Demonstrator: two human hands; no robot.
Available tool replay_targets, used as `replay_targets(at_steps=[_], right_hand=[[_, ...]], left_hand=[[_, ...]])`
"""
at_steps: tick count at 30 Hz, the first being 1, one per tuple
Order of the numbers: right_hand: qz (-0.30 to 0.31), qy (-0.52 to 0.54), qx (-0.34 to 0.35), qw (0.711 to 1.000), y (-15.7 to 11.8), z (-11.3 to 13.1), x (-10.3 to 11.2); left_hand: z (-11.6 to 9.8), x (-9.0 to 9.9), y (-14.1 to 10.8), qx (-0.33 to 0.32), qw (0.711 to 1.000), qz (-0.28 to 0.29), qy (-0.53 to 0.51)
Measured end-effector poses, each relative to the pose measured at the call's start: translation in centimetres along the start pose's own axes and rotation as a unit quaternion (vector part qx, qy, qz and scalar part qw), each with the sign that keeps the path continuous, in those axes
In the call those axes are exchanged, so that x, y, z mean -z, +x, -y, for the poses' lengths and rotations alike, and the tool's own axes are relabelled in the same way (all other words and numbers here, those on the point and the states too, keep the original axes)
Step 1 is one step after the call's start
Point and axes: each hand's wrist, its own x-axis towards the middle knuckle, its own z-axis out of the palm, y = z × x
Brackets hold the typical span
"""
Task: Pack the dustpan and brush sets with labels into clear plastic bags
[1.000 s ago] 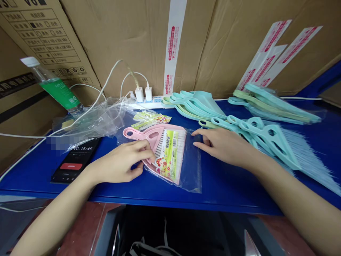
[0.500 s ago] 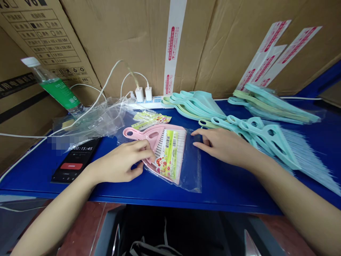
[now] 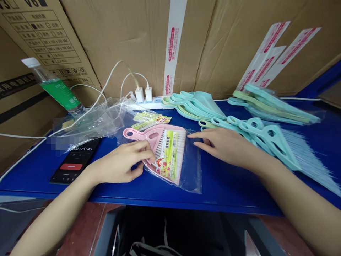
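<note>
A pink dustpan and brush set (image 3: pixel 153 136) lies flat on the blue table, its handle to the left, with a yellow-green label card (image 3: pixel 170 156) over the white bristles. Around it is a clear plastic bag (image 3: pixel 194 177) that spreads past its right side. My left hand (image 3: pixel 130 160) is closed on the lower left edge of the set, fingers curled over it and thumb low beside the edge. At the other side, my right hand (image 3: pixel 218 144) hovers by the bag's upper right part, index finger stretched and nothing held; whether the fingertip touches the film I cannot tell.
Behind my right hand lie turquoise brushes (image 3: pixel 269 137), stacked dustpans (image 3: pixel 205 101) and bagged sets (image 3: pixel 277 103). At left are a phone (image 3: pixel 77 160), crumpled plastic bags (image 3: pixel 98 117), a tilted bottle (image 3: pixel 58 90) and white cables. A power strip (image 3: pixel 157 103) runs along the cardboard boxes.
My right index fingertip has shifted slightly left, nearer the bristles. My left hand and the pink set stay in place.
</note>
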Motion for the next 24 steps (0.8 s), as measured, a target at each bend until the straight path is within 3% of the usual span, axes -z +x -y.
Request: replay_targets(at_steps=[4, 15, 20, 24], right_hand=[[-0.019, -0.013, 0.056, 0.998, -0.2, -0.4, -0.2], [-0.019, 0.001, 0.056, 0.998, -0.4, -0.6, -0.1], [-0.099, 0.001, 0.036, 0.994, 0.0, 0.2, -0.3], [-0.151, -0.004, 0.074, 0.986, 0.5, 0.3, -1.1]], left_hand=[[0.0, 0.0, 0.0, -0.004, 1.0, -0.003, -0.001], [0.0, 0.1, 0.0, 0.007, 1.0, -0.004, 0.013], [0.1, 0.1, 0.0, 0.005, 0.999, -0.002, 0.037], [0.1, 0.2, 0.0, -0.01, 0.999, 0.001, 0.037]])
